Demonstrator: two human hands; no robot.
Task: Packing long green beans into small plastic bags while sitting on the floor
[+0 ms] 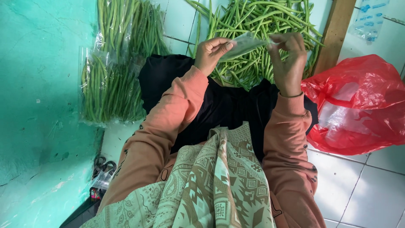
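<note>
Left hand [213, 52] and right hand [289, 59] pinching clear plastic bag [244, 44] by its 2 ends (flimsy, light, likely slippery); gripping edges looks best.

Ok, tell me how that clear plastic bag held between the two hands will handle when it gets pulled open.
The clear plastic bag looks thin and floppy: it sags between the left hand and right hand. It is probably very light, being flat and seemingly empty. Its glossy film may be slippery and cling shut, so the fingertips pinching its edges might slide.

Red plastic bag [358, 105], bagged green beans [112, 84], wooden post [335, 31], scissors [103, 164].
</note>
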